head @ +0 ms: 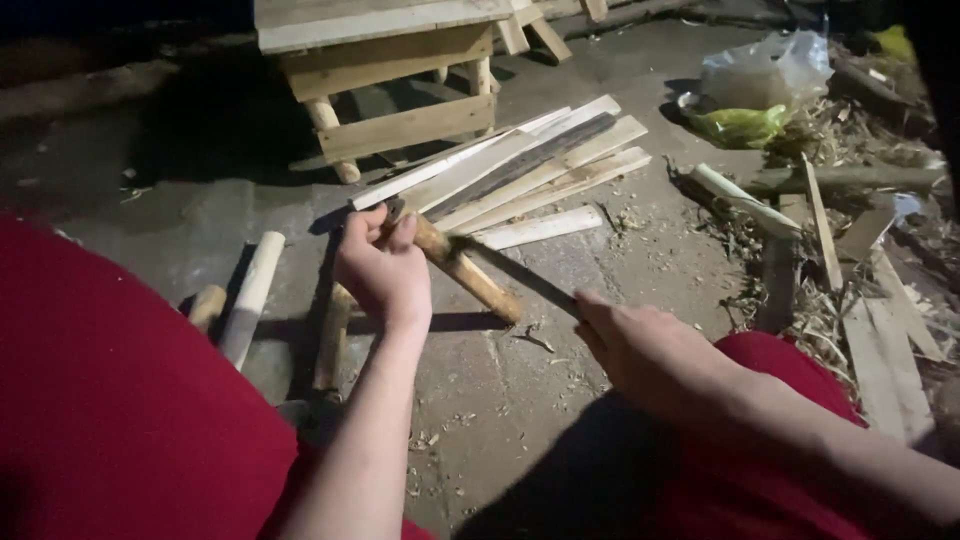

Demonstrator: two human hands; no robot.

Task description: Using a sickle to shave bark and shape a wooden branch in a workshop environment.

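My left hand (383,272) grips the upper end of a short round wooden stick (475,280), which slants down to the right over the concrete floor. My right hand (640,345) holds the handle of a long dark blade (510,268). The blade's edge rests against the stick near its middle. Wood shavings lie on the floor under the stick. My red-clad knees frame the bottom of the view.
Several flat pale slats (520,170) lie fanned behind the stick. A wooden stool (385,70) stands at the back. Peeled round sticks (252,295) lie at left. At right are scrap wood pieces (860,290), shavings and a plastic bag (765,75).
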